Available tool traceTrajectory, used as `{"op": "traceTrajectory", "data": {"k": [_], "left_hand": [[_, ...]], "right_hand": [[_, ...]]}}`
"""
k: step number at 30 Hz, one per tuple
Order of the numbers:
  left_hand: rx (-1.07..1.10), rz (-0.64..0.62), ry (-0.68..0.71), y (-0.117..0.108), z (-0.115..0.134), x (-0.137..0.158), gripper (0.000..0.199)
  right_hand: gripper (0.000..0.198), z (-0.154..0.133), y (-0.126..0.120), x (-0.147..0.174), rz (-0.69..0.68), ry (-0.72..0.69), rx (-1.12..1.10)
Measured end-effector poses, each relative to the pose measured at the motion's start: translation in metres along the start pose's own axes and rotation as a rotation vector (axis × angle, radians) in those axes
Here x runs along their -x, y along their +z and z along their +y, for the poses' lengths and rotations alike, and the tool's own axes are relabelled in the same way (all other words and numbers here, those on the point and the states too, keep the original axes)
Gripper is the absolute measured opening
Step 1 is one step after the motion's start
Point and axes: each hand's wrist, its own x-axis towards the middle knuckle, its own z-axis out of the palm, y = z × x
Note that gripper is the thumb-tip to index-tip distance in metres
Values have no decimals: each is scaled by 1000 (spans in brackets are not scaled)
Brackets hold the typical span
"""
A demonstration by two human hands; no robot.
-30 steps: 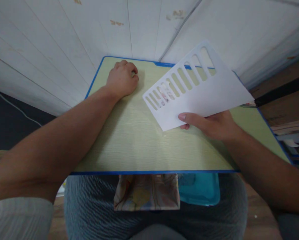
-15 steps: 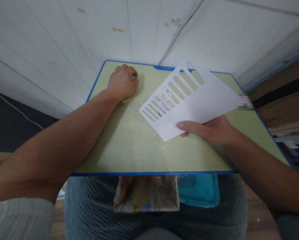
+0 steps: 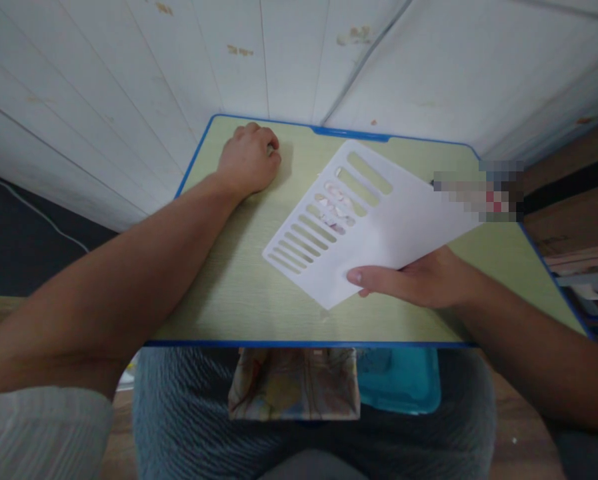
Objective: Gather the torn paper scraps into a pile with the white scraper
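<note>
My right hand (image 3: pixel 429 277) grips a white slotted sheet (image 3: pixel 393 220) by its near edge, thumb on top and fingers beneath. The sheet is held tilted over the desk, with a row of slots of graded length along its left side. Through some middle slots a pinkish-white patterned thing (image 3: pixel 337 205) shows; most of it is hidden. My left hand (image 3: pixel 249 160) rests on the desk's far left part with its fingers curled in. Whatever those fingers hold, if anything, I cannot make out.
The pale green desk top (image 3: pixel 259 287) has a blue rim and stands against a white panelled wall (image 3: pixel 289 60) with a grey cable (image 3: pixel 363 60). Below its near edge are a patterned fabric box (image 3: pixel 299 393) and a turquoise container (image 3: pixel 409 387). A blurred patch lies at right.
My right hand has moved slightly down and left, tipping the sheet so its slotted end sits lower and nearer. The left hand stays in place on the desk.
</note>
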Motion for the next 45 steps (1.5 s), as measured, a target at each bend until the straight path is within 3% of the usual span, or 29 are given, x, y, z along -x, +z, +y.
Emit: {"op": "traceTrajectory", "data": {"k": [6, 14, 21, 25, 29, 32, 38, 41, 45], "left_hand": [[-4, -19, 6, -3, 2, 1, 42], [31, 24, 12, 3, -4, -2, 41], [63, -20, -1, 0, -4, 0, 39], [40, -2, 15, 1, -3, -2, 43], [24, 14, 23, 3, -5, -4, 41], [49, 12, 25, 2, -5, -2, 37], [37, 15, 13, 1, -2, 1, 40], [34, 39, 35, 3, -3, 0, 39], [7, 17, 25, 1, -1, 1, 42]], "right_hand": [[16, -6, 4, 0, -47, -45, 73], [20, -15, 8, -4, -195, -24, -42], [19, -11, 13, 0, -30, 128, -214], [27, -13, 16, -5, -136, 28, -132], [25, -15, 14, -4, -191, 38, -144], [22, -10, 11, -1, -80, 82, -163], [43, -1, 6, -4, 391, 206, -29], [46, 2, 5, -7, 418, 196, 13], [44, 4, 5, -10, 315, 186, 42]]}}
